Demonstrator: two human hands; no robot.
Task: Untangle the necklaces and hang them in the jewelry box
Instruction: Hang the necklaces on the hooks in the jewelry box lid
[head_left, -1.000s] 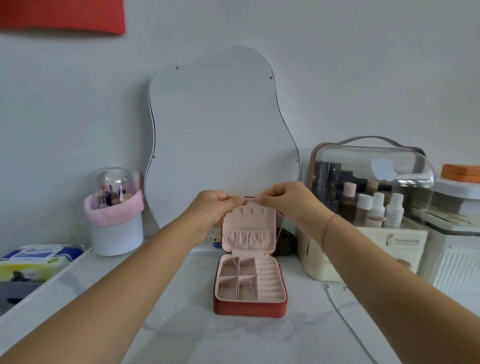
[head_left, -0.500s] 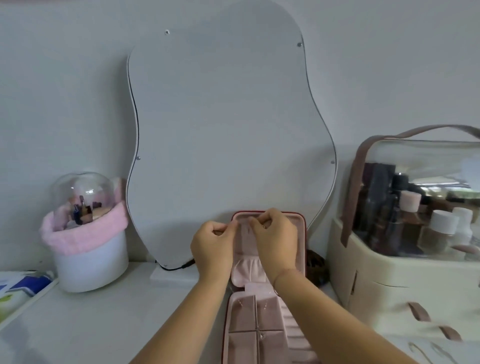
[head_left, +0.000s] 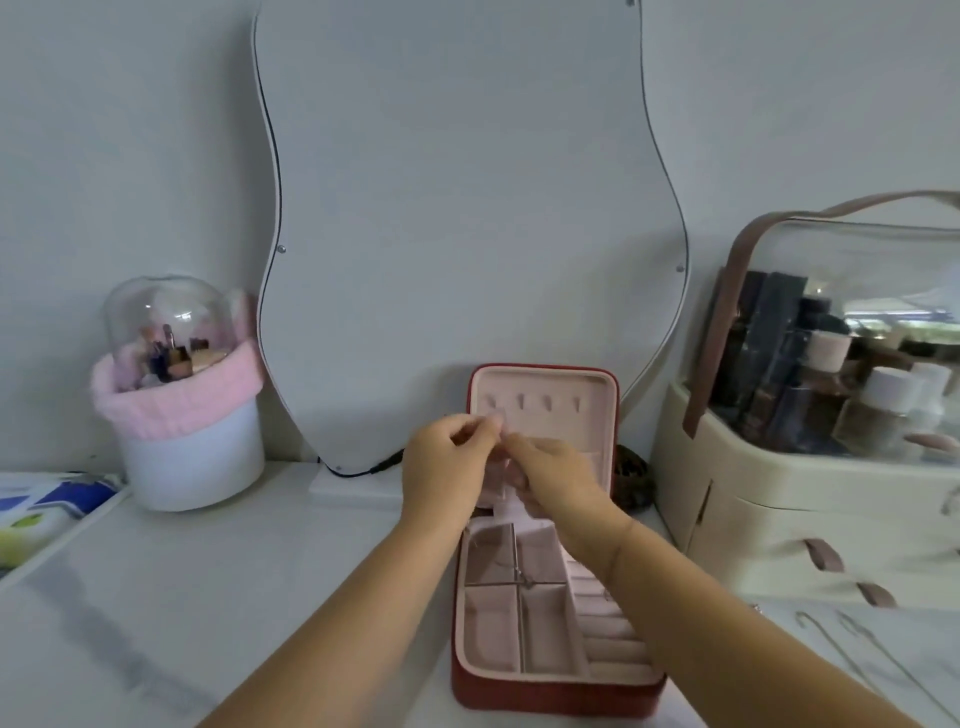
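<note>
Left hand (head_left: 447, 462), right hand (head_left: 558, 473) lower (four hooks (head_left: 521, 401))

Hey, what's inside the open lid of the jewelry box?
Four small hooks in a row near the top of the lid. The left hand and right hand cover its lower part.
</note>
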